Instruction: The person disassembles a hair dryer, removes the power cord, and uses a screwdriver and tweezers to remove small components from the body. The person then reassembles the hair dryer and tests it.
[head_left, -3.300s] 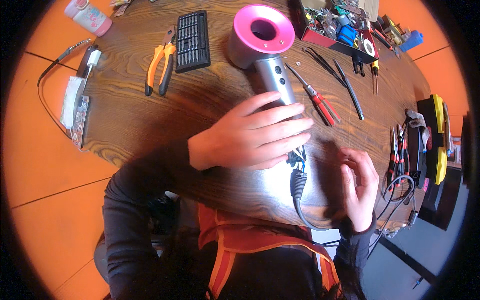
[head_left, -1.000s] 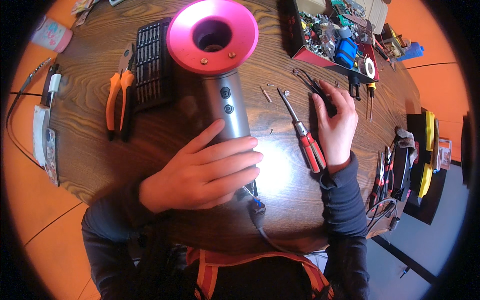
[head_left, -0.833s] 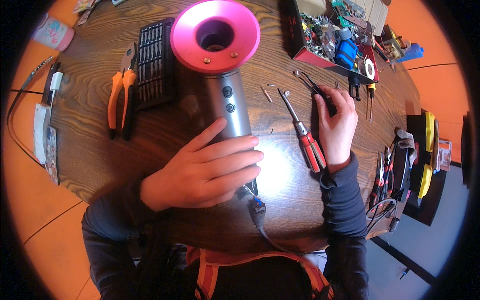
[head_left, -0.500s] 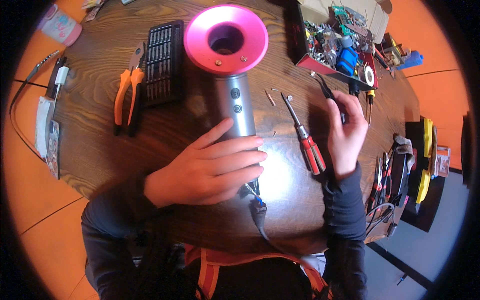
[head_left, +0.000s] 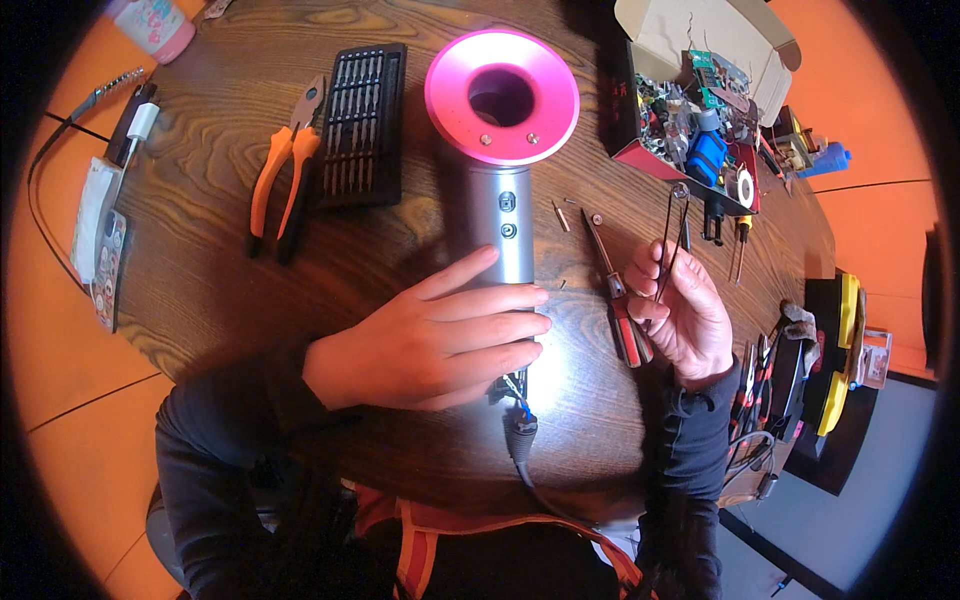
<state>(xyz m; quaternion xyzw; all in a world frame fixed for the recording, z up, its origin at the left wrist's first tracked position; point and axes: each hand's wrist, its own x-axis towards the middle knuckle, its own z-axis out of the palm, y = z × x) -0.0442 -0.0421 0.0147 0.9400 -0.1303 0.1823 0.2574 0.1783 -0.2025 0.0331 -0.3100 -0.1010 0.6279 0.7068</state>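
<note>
On the wooden table (head_left: pixel 200 200), a hair dryer (head_left: pixel 500 180) is lying with its long axis running away from the person, its pink ring pointing away and its opening facing upward; bare wires (head_left: pixel 516 388) and a cable (head_left: pixel 520 445) are trailing from the near end. The left hand (head_left: pixel 430 340) is covering the dryer's handle, fingers reaching across it, the index slightly apart; the thumb is hiding, so I can't tell how tightly it's gripping. Two buttons above the fingers are showing small symbols. Right of the dryer, the right hand (head_left: pixel 690 315) is pinching dark tweezers (head_left: pixel 668 225) narrowly between thumb and fingers; a second ago they were lying under that hand, and now they are rising with their tips pointing away. A red-handled screwdriver (head_left: pixel 626 325) is lying between dryer and right hand. Left of the dryer, a bit tray (head_left: pixel 362 130) and orange pliers (head_left: pixel 274 185) are resting.
</note>
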